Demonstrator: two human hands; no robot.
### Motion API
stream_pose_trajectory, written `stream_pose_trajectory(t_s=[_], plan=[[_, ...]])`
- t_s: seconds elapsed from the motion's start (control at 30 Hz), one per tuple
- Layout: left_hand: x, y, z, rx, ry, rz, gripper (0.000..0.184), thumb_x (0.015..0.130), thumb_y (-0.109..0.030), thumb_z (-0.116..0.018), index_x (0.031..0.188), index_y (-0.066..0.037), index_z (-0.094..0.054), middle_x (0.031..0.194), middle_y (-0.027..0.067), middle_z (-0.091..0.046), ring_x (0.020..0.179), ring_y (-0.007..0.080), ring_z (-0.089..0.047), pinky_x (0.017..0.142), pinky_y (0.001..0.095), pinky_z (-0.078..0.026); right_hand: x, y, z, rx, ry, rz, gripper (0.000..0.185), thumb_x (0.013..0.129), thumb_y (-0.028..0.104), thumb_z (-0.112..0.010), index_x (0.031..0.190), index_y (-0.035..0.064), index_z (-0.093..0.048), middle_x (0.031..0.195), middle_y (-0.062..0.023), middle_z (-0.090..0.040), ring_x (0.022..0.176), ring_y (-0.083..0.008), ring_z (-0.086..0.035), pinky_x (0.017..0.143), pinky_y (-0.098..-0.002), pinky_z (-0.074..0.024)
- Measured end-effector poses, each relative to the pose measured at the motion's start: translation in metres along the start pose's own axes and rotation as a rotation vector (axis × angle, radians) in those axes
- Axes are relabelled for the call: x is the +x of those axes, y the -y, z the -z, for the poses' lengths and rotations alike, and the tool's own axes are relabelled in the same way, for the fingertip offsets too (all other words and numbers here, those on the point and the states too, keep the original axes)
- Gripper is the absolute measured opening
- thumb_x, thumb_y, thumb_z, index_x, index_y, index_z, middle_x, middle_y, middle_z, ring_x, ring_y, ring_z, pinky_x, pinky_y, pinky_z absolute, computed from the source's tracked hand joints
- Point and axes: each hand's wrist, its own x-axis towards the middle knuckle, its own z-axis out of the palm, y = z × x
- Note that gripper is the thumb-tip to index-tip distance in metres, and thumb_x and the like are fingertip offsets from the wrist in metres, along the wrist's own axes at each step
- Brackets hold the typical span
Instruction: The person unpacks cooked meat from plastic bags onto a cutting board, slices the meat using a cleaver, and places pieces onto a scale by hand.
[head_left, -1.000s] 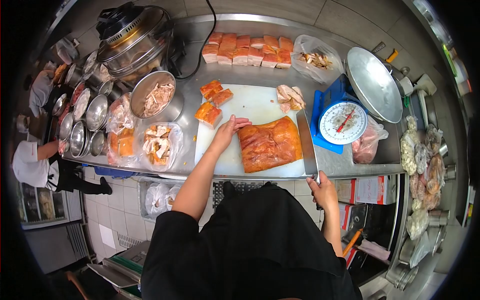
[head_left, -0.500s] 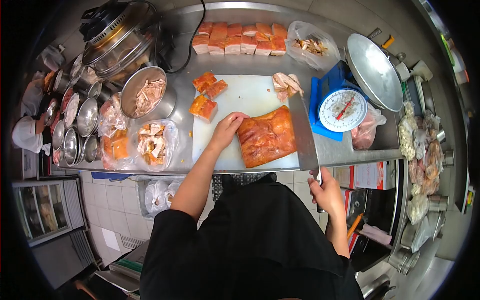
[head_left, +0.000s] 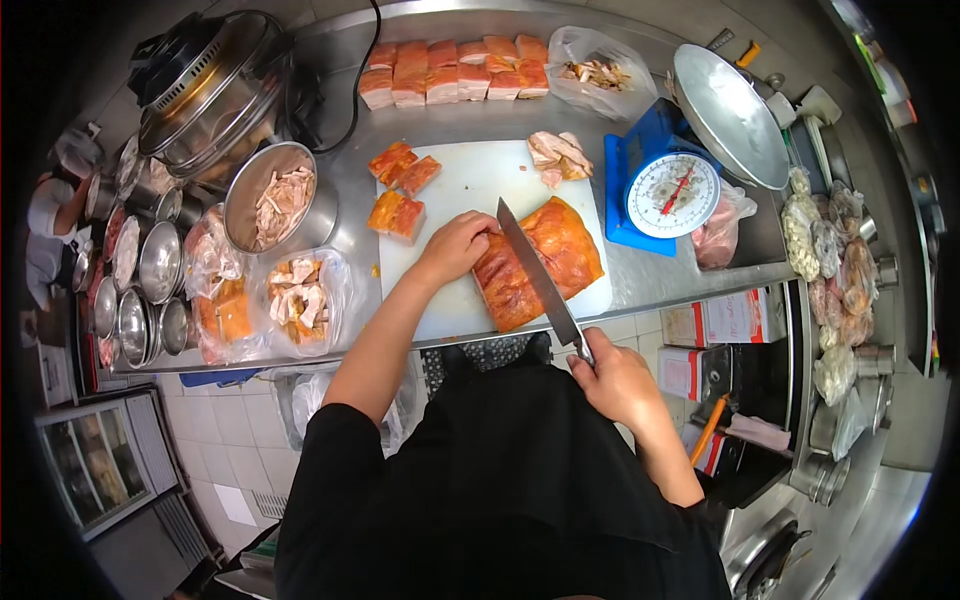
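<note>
A large slab of roast pork belly [head_left: 572, 243] with browned skin lies near the front of the white cutting board [head_left: 470, 185]. My left hand [head_left: 456, 246] presses curled fingers on its left upper edge, holding it. My right hand [head_left: 618, 378] is wrapped round the handle of a long knife [head_left: 538, 268]. The blade lies diagonally across the top of the slab, edge-on, its tip just right of my left fingers. Whether it has cut in, I cannot tell. Cut pork chunks [head_left: 398, 214] sit at the board's left, and pale meat pieces [head_left: 560, 156] at its upper right.
Rows of pork blocks [head_left: 442, 75] stand at the back beside a plastic bag of scraps [head_left: 600, 74]. A blue scale [head_left: 625, 187] is to the right. Leftward are a metal pot [head_left: 322, 205] of meat strips, bagged meat [head_left: 300, 300] and several bowls. A person [head_left: 50, 222] is at far left.
The knife has swung left from the slab's right side to lie over its middle. My right hand moved left with it; my left hand stays at the slab's edge.
</note>
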Motion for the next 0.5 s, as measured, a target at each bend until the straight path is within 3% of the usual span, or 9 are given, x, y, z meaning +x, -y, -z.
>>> stream_pose_trajectory(t_s=[0.27,0.5], plan=[[0.0030,0.0034,0.0020,0.045,0.011,-0.098,0.026,0.088,-0.011,-0.051,0.111,-0.006,-0.063,0.113,0.0119,-0.065,0.111,0.0323,-0.061,0.097,0.0426,-0.050,-0.0004,0.0089,-0.0029,-0.022,0.023,-0.017,0.037,0.098,0.028,-0.061,0.124,0.0030,-0.054,0.088,-0.0299,-0.070,0.091,-0.0515,-0.066,0.081,-0.0583,-0.0499],[0.0012,0.0001,0.0026,0.030,0.025,-0.048,0.024,0.090,-0.012,-0.051,0.110,-0.006,-0.063,0.113,0.0117,-0.065,0.111,0.0328,-0.061,0.097,0.0426,-0.050,-0.0011,0.0103,-0.0071,-0.038,-0.008,0.002,0.033,0.098,0.028,-0.062,0.119,0.0034,-0.054,0.084,-0.0298,-0.069,0.087,-0.0520,-0.065,0.079,-0.0589,-0.0500]])
